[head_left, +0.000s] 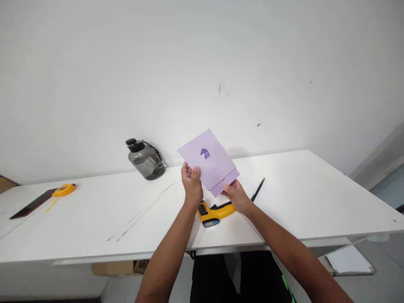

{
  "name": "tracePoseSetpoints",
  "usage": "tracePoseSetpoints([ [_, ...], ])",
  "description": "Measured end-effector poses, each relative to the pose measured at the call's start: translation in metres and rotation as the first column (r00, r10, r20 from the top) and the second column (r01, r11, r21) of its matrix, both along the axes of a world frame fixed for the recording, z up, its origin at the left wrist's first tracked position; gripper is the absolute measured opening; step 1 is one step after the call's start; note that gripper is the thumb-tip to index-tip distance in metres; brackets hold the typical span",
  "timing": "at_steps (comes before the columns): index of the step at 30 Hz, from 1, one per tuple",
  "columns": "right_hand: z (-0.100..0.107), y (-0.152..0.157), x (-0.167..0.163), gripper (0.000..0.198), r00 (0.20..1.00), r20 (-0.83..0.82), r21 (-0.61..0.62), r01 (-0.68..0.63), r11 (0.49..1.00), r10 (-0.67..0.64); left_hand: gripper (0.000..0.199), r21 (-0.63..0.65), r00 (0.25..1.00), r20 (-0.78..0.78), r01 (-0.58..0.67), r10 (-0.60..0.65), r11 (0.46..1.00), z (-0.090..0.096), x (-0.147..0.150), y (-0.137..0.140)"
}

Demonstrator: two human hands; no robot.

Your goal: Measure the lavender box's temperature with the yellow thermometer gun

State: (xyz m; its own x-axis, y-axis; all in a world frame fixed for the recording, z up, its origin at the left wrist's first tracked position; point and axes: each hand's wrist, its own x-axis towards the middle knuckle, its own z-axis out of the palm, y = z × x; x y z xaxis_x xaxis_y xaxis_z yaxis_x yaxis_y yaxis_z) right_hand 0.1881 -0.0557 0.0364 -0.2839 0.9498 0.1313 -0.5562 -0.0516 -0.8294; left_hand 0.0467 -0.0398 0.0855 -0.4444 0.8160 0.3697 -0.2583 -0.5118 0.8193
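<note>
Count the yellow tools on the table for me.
2: a yellow tape measure at the table's far left, and a yellow thermometer gun near the front edge, partly hidden under the right hand.

card point(212, 162): pale lilac, with a small dark purple horse-head emblem near its middle
second sheet point(227, 182): the same lilac, showing at the lower edge of the card
thermometer gun point(212, 212): yellow body, black trim, blue patch at the display end
pen point(258, 189): black
bottle point(145, 160): smoky grey, see-through, black cap and strap
tape measure point(64, 190): yellow-orange
flat bar point(33, 203): dark reddish brown
table point(303, 198): white
wall point(202, 63): white, a few small dark specks
</note>
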Motion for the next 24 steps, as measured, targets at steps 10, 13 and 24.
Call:
tracePoseSetpoints([
  [10,-0.003,-0.003,-0.002,0.06,1.0,0.001,0.044,0.006,0.999,-0.006,0.064,0.028,1.0,-0.007,0.03,-0.03,0.999,0.035,-0.001,0.005],
  [13,-0.002,-0.004,0.0,0.064,1.0,-0.004,0.034,0.015,0.999,-0.015,0.062,0.051,1.0,0.0,0.025,-0.026,0.998,0.041,-0.001,0.005],
  [24,-0.008,-0.006,-0.002,0.059,1.0,-0.004,0.118,-0.002,0.993,0.002,0.068,0.108,1.0,0.011,0.022,-0.023,0.994,0.047,-0.015,0.011],
])
